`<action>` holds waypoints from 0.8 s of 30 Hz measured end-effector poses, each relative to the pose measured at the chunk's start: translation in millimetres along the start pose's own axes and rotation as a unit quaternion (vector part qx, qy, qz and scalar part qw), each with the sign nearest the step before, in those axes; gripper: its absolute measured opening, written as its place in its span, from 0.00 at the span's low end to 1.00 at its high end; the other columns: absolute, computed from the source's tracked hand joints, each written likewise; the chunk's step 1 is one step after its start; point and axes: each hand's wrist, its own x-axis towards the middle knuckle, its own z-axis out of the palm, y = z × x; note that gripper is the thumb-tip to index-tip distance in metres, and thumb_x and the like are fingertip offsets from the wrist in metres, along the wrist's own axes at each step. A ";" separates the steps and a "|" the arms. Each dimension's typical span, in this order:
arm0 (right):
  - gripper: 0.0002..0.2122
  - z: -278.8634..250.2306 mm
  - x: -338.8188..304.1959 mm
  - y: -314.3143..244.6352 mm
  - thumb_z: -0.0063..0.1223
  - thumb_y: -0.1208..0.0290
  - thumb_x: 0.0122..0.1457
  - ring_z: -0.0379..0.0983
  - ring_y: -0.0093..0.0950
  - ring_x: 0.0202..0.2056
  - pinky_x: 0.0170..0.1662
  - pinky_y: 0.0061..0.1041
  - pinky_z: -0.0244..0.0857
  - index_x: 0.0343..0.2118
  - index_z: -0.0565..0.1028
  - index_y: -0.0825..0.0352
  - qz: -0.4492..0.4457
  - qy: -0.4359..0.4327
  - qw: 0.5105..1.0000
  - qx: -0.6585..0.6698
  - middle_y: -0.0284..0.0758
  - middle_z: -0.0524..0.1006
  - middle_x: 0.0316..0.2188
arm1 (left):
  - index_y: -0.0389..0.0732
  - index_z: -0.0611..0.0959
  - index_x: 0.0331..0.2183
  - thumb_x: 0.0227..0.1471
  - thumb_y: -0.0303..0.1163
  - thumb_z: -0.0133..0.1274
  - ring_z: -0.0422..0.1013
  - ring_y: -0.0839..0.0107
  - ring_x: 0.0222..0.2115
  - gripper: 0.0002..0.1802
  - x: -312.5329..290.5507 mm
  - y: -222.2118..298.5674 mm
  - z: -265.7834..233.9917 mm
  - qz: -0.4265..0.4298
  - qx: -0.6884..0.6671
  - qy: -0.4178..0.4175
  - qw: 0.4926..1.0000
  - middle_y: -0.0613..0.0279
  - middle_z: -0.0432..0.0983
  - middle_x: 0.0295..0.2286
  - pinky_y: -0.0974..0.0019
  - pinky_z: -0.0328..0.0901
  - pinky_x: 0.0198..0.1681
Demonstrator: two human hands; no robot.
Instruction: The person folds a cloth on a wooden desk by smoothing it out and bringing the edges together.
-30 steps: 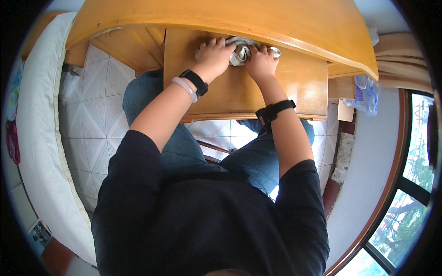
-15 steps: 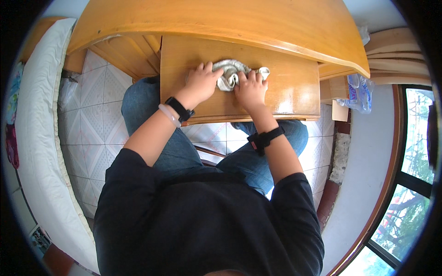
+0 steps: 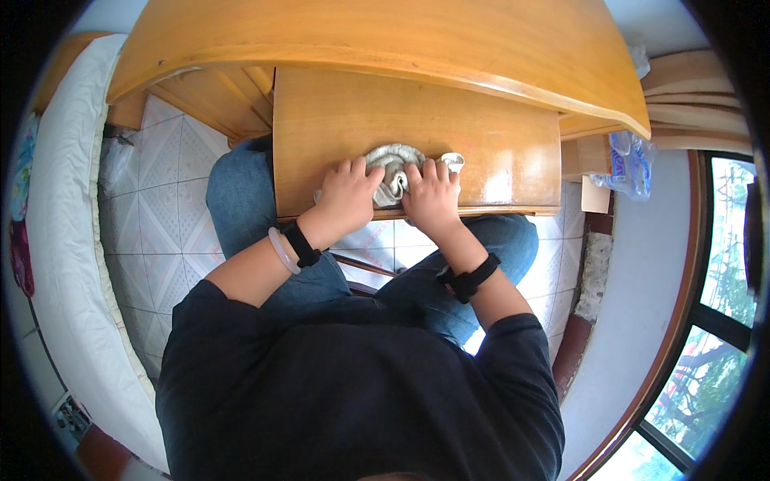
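Note:
A crumpled grey-and-white cloth [image 3: 388,157] lies bunched on the near part of a brown wooden pull-out board [image 3: 337,112]. My left hand [image 3: 345,196] grips its left side, fingers curled over the folds. On the other side, my right hand [image 3: 433,191] presses down with bent fingers closed on the fabric. One rolled end of it sticks out past the right fingers. The cloth's underside and the parts beneath both palms are hidden. Each wrist wears a black band, and a pale bracelet circles the left one.
The orange wooden desktop [image 3: 385,36] overhangs the board's far side. My knees sit under the board's near edge [image 3: 481,212]. A bed with a white quilt [image 3: 72,240] runs along the left. To the right are a plastic-wrapped package [image 3: 630,164], a cardboard box [image 3: 589,154] and a window [image 3: 690,377].
Both hands have drawn the cloth toward me, from the middle of the board to its near edge. Their hold on it looks the same.

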 end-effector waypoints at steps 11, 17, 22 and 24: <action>0.17 21.1 95.9 38.6 0.49 0.60 0.51 0.62 0.38 0.50 0.46 0.47 0.57 0.44 0.67 0.59 0.117 -0.107 0.986 -0.045 0.39 0.70 0.42 | 0.44 0.71 0.47 0.43 0.28 0.47 0.62 0.49 0.46 0.24 103.9 -15.6 -8.6 -0.124 0.037 -0.024 0.991 0.48 0.66 0.44 0.46 0.60 0.46; 0.19 -1.5 105.8 28.9 0.50 0.60 0.51 0.62 0.38 0.51 0.48 0.47 0.57 0.46 0.66 0.60 0.158 -0.101 0.982 -0.033 0.40 0.69 0.46 | 0.47 0.70 0.49 0.46 0.31 0.43 0.61 0.47 0.49 0.24 122.3 -18.3 -9.5 -0.162 0.049 -0.032 0.985 0.45 0.62 0.48 0.45 0.58 0.49; 0.17 18.1 68.1 20.1 0.51 0.61 0.49 0.63 0.38 0.47 0.45 0.44 0.58 0.42 0.69 0.59 0.140 0.016 0.989 -0.037 0.38 0.70 0.41 | 0.49 0.73 0.47 0.45 0.31 0.45 0.63 0.48 0.45 0.23 89.3 -22.8 -3.6 -0.119 0.045 -0.014 0.992 0.47 0.66 0.45 0.47 0.61 0.44; 0.16 17.1 50.4 13.1 0.52 0.61 0.47 0.62 0.38 0.46 0.43 0.43 0.56 0.40 0.70 0.59 0.117 0.026 0.993 -0.019 0.38 0.70 0.40 | 0.49 0.75 0.44 0.43 0.30 0.45 0.66 0.50 0.41 0.22 66.2 -21.3 -0.1 -0.082 0.044 0.021 0.995 0.49 0.69 0.40 0.49 0.63 0.39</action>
